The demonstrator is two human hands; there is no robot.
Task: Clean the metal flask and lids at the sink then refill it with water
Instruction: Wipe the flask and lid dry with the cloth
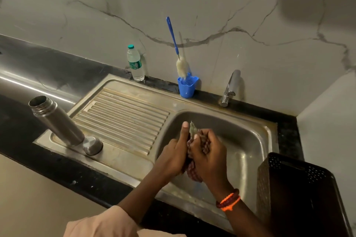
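Both hands meet over the stainless steel sink basin [248,140], at about 6 o'clock in the head view. The left hand [174,156] has its fingers curled round something dark held between the two hands, thumb pointing straight up. The right hand [209,155] is clenched round a reddish-brown patterned cloth [192,172] that hangs below the palms, and a pale green scrubbing pad [193,130] sticks up between the thumb and the right fingers. What the dark thing inside the cloth is cannot be told. The right wrist wears orange and dark red bracelets [229,200].

The open, lidless cylindrical metal flask [55,121] stands at 9 o'clock from the hands, well apart from them, on the near left corner of the ribbed steel draining board [125,119]. A domed steel lid [92,145] sits touching the flask's base on its 4 o'clock side.

The draining board between the flask and the basin is bare. At 4 o'clock from the hands a dark perforated plastic basket [300,190] stands just beside the basin's right rim. At 12 o'clock, along the back edge, stand a blue plastic cup [186,87] holding a blue-handled white bottle brush [180,59], a chrome tap [230,88] at 1 o'clock, and a clear plastic water bottle with a green cap [135,63] at 11 o'clock.

The sink is set in a black stone counter [23,121], backed by a white marble-veined wall [192,5]. A pale pink sleeve [100,223] shows at the bottom edge.
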